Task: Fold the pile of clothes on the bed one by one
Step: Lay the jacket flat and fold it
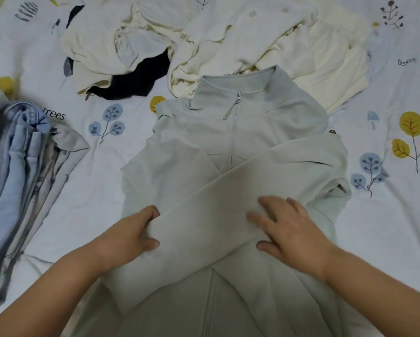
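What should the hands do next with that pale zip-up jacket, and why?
Probably smooth the crossed sleeve flat, then fold the hem up toward the collar. The left hand grips the sleeve's end, the right hand presses on it, and the jacket lies zip up, both sleeves folded in.

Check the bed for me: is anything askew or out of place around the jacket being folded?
Nothing looks damaged or spilled. The pale zip jacket lies flat, its sleeve crossing the front at a slant, gripped by the left hand and pressed by the right hand. The unfolded pile overlaps the collar.
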### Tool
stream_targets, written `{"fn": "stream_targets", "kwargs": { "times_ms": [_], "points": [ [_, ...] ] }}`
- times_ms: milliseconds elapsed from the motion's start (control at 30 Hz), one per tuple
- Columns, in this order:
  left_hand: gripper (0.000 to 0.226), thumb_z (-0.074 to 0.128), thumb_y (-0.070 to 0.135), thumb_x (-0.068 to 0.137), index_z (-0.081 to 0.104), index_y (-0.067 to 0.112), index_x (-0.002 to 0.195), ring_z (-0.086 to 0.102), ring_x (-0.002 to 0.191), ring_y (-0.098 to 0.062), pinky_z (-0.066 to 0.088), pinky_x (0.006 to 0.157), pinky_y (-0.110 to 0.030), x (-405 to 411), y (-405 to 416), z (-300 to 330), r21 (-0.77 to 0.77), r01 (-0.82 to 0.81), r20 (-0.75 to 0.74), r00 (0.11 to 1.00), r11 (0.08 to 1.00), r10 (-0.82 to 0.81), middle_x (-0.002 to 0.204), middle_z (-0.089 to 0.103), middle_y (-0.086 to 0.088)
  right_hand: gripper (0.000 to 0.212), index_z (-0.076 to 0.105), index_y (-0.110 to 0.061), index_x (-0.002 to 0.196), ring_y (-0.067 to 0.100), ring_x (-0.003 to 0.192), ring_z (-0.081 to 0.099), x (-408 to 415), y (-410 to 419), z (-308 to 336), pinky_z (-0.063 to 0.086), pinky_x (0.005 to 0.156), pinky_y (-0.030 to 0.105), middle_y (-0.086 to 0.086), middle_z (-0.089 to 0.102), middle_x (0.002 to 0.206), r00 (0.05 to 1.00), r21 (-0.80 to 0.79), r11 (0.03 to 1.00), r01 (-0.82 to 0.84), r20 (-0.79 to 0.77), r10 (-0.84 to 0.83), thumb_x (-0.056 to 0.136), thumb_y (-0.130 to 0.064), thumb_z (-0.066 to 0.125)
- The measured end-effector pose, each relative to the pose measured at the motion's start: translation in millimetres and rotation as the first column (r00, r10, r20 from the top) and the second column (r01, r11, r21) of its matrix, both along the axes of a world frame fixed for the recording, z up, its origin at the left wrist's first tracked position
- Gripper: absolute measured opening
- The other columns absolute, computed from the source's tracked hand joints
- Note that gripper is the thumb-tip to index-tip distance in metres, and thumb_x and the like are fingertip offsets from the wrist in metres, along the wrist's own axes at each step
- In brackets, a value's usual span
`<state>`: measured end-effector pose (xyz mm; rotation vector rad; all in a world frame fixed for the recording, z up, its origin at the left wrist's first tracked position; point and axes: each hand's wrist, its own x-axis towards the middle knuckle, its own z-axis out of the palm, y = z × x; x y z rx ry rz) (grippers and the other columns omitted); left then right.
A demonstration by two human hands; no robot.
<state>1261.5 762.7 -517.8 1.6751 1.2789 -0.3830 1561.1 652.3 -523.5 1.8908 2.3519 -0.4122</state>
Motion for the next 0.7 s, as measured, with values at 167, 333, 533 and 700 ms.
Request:
{"fn": "stream_targets", "kwargs": {
  "times_ms": [167, 333, 533, 700],
  "points": [
    [0.045, 0.06, 0.032, 0.081, 0.04, 0.026, 0.12, 0.058, 0.096, -0.022, 0.049, 0.076, -0.032, -7.2, -9.1, 15.0, 0.261, 0.435, -0.454, 0.843, 0.862, -0.288, 0.112, 0.057, 0.002, 0.031, 0.071, -0.009, 0.09, 0.038, 0.09, 0.063, -1.4, -16.0, -0.1, 0.049, 0.081, 0.049, 0.016, 0.065, 0.097, 0.984, 0.061, 0.982, 0.178, 0.021, -0.179, 0.062, -0.015, 0.082],
    [0.048, 0.047, 0.033, 0.081, 0.055, 0.004, 0.119, 0.058, 0.098, -0.038, 0.047, 0.079, -0.043, 7.1, -42.6, 11.4, 0.792, 0.188, -0.053, 0.969, 0.581, -0.241, 0.114, 0.059, -0.022, 0.054, 0.061, -0.004, 0.121, 0.046, 0.115, 0.053, -54.4, -18.4, 7.6, 0.041, 0.09, 0.062, 0.028, 0.055, 0.125, 0.918, 0.151, 0.905, 0.397, -0.066, -0.392, 0.071, -0.02, 0.077],
    [0.063, 0.016, 0.051, 0.095, 0.049, 0.014, 0.134, 0.05, 0.123, -0.036, 0.04, 0.096, -0.056, -11.0, -69.5, -18.3, 0.571, 0.567, -0.295, 0.817, 0.594, -0.496, 0.139, 0.046, -0.016, 0.068, 0.026, -0.025, 0.146, 0.029, 0.143, 0.016, -102.9, -41.6, -7.7, 0.015, 0.108, 0.061, 0.007, 0.021, 0.155, 0.979, -0.145, 0.969, 0.202, 0.056, -0.196, 0.088, -0.048, 0.053],
    [0.08, -0.004, 0.057, 0.091, 0.047, 0.015, 0.136, 0.044, 0.128, -0.034, 0.036, 0.099, -0.056, -23.0, -66.4, -17.2, 0.461, 0.617, -0.306, 0.785, 0.637, -0.539, 0.143, 0.042, -0.012, 0.057, 0.0, -0.03, 0.149, 0.019, 0.145, -0.006, -87.4, -60.4, -13.9, 0.0, 0.116, 0.041, -0.001, -0.006, 0.158, 0.968, -0.213, 0.945, 0.248, 0.021, -0.249, 0.1, -0.041, 0.026]
  ]
}}
